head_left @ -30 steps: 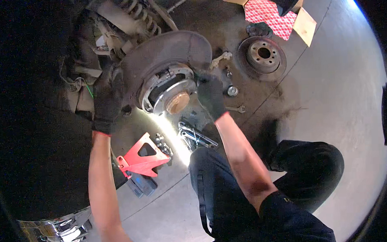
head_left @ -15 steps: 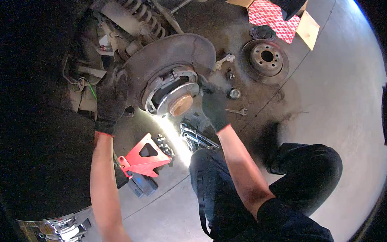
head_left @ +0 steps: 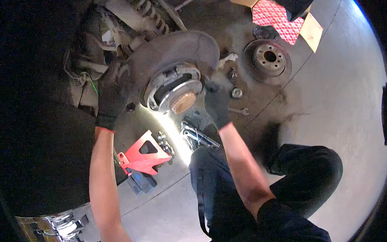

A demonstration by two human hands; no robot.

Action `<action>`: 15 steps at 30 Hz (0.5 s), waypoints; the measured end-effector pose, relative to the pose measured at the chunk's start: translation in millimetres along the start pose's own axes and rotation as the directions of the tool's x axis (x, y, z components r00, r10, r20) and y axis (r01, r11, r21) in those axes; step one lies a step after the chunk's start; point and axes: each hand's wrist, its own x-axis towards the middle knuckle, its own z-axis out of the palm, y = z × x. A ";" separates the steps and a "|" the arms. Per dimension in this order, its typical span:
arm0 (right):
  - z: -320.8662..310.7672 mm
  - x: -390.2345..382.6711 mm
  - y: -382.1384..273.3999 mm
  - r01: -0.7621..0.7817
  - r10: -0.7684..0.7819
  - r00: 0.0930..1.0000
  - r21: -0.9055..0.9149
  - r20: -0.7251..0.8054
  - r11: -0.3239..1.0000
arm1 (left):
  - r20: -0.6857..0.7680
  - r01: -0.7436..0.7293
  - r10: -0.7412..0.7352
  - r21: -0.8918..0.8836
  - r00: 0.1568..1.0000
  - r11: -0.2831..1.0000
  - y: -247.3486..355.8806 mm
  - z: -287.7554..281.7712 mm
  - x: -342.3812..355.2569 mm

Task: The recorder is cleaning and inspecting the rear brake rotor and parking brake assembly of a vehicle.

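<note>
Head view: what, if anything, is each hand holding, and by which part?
Cannot be told: the black-gloved left hand and black-gloved right hand are blurred near opposite edges of the dark, curved metal shield.

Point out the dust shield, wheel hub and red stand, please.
Dust shield (head_left: 174, 49): head view, on its broad upper face.
Wheel hub (head_left: 183, 103): head view, on its rusty centre.
Red stand (head_left: 146, 159): head view, on the plate below its opening.

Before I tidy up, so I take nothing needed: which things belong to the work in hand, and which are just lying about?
Likely in the work: dark shield, left hand at its edge; hub, right hand beside it.

Apparently lying about: rusty disc; red stand; chrome tools and wrench, possibly needed; patterned box.
</note>
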 end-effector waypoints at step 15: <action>1.1 -8.6 5.2 -0.067 0.057 0.995 0.129 0.081 0.989 | 0.040 -0.061 0.057 0.128 0.998 0.990 -11.5 0.3 -2.9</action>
